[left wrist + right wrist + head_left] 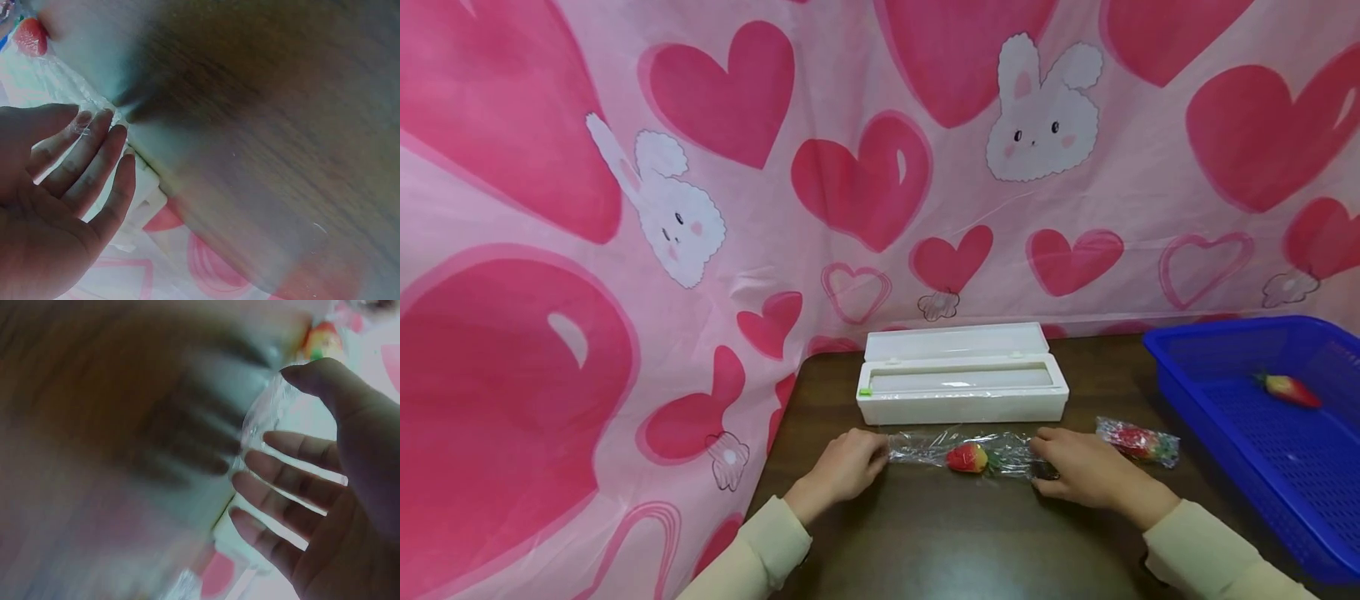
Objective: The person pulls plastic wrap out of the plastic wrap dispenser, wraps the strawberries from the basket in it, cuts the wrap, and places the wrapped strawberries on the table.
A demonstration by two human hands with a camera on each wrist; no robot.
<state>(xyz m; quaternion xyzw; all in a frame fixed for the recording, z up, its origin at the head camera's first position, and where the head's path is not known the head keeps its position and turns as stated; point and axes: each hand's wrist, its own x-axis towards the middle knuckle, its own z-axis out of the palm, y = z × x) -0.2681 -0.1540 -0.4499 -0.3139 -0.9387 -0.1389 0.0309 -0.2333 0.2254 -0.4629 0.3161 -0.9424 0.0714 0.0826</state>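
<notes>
A toy-like strawberry (967, 457), red and yellow with a green top, lies in a strip of clear plastic film (919, 448) on the table. At the film's left end, my left hand (847, 463) pinches it between thumb and fingertips. My right hand (1088, 468) is at the opposite end, its thumb spread apart from the fingers. In the right wrist view, the straight fingers (290, 465) of that hand are right at the film's edge. Just behind the strip stands a white cling film box (962, 406) with its lid raised.
A wrapped strawberry (1138, 442) lies right of my right hand. Farther right, a blue plastic basket (1217, 417) holds an unwrapped strawberry (1291, 390). Behind the brown table (940, 542) hangs a pink curtain (955, 196) with hearts and rabbits.
</notes>
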